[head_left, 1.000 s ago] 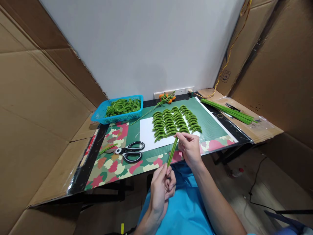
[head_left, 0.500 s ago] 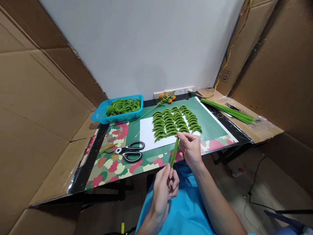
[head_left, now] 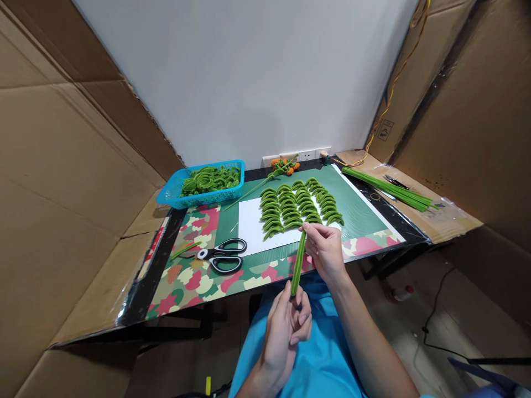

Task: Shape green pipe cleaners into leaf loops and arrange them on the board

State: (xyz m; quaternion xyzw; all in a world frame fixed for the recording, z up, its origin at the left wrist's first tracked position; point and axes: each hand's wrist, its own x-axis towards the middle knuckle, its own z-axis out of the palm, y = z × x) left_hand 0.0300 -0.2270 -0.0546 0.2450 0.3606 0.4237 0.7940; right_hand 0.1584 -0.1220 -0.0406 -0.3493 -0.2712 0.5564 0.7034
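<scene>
A folded green pipe cleaner (head_left: 298, 265) slants between my two hands above the table's front edge, its strands lying side by side. My right hand (head_left: 326, 249) pinches its upper end between thumb and fingertips. At the rounded lower end, my left hand (head_left: 286, 331) has its thumb and curled fingers loosely closed on it. Just beyond my right hand, several rows of curved green pipe-cleaner leaves (head_left: 290, 208) lie on white paper (head_left: 249, 221). Black-and-white scissors (head_left: 222, 256) rest to the left, near a short green piece (head_left: 185, 250).
A blue basket (head_left: 166, 190) of green pipe-cleaner loops stands at the back left. An orange-and-green pipe-cleaner flower (head_left: 285, 165) lies at the back. On the right are a bundle of straight green pipe cleaners (head_left: 390, 189) and pliers (head_left: 396, 181). Cardboard walls (head_left: 468, 110) flank the table.
My left hand has slid slightly down and its fingers have loosened, so the folded lower end of the pipe cleaner now shows. My right hand keeps its pinch.
</scene>
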